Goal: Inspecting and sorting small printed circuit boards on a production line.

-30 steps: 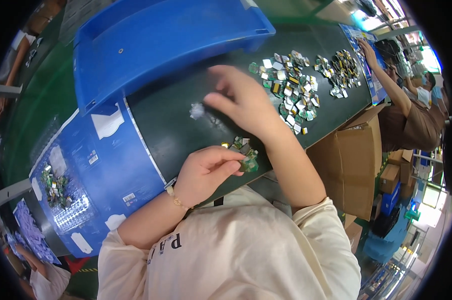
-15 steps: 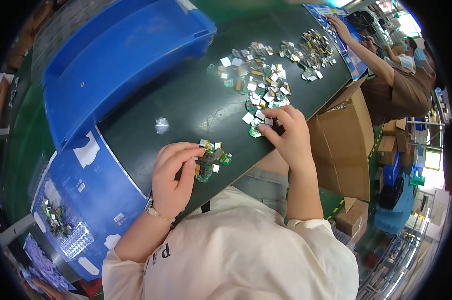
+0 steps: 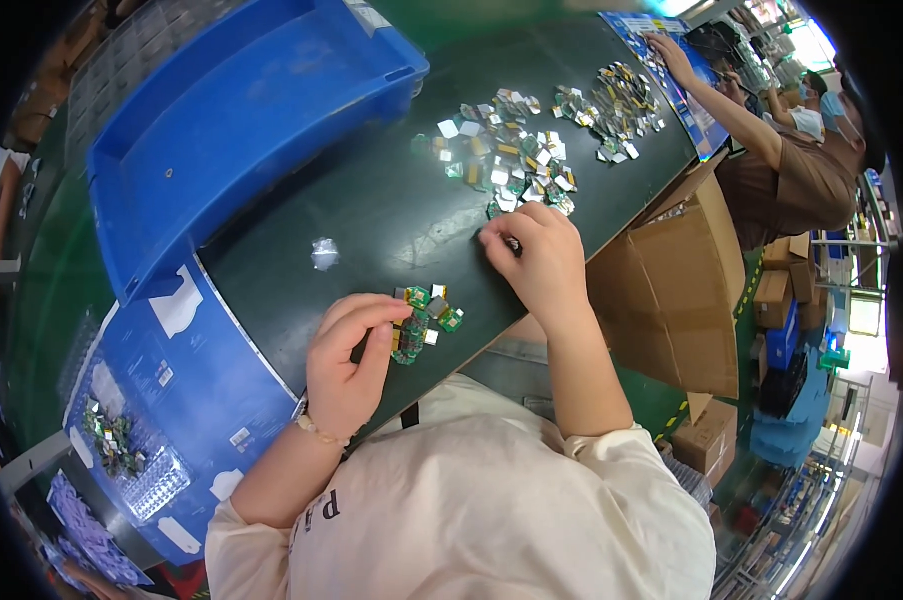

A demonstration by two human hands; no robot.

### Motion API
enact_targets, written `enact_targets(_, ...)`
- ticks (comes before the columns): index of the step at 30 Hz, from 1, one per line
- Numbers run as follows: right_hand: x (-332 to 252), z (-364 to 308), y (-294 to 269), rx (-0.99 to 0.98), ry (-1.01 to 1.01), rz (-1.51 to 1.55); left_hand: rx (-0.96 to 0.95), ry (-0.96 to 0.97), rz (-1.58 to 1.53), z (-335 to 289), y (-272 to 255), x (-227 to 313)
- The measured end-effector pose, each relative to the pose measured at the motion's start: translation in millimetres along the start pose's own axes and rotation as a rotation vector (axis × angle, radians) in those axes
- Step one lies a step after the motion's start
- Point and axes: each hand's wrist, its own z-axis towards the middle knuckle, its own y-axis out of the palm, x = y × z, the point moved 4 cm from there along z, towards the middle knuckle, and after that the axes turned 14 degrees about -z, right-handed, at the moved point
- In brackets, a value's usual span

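Note:
My left hand (image 3: pixel 349 350) is closed, its fingertips and thumb against the left side of a small cluster of green circuit boards (image 3: pixel 408 350) with silver and yellow parts. This cluster lies near the table's front edge. Up and to the right, my right hand (image 3: pixel 539 262) is closed with its fingers curled and thumb drawn in. A dark bit shows between the fingers, but what they hold is hidden. Just beyond that hand spreads a loose pile of small circuit boards (image 3: pixel 506 150) with white squares and yellow strips.
A large blue plastic bin (image 3: pixel 261 110) stands at the far left of the dark table (image 3: pixel 371 220). Another heap of boards (image 3: pixel 626 100) lies farther right, near a person (image 3: pixel 796 170) at work. An open cardboard box (image 3: pixel 671 290) stands beside the table. A clear tray (image 3: pixel 156 480) sits on blue sheeting.
My right hand has moved left and slightly up, and its fingers have curled in. The boards that showed by its fingertips are out of sight. My left hand has hardly moved.

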Motion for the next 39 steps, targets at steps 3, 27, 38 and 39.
enact_targets(3,-13,3,-15,0.095,0.04,0.137,-0.053,-0.152,-0.154,-4,0,-3)
enact_targets(27,-89,-22,-14,0.232,-0.461,0.385,0.107,-0.372,-0.765,-14,-6,-29)
enact_targets(38,-83,-24,-9,0.133,-0.431,0.486,0.041,-0.413,-0.805,-9,-2,-22)
enact_targets(39,-82,-24,-10,0.151,-0.421,0.481,0.045,-0.413,-0.792,-10,-2,-22)
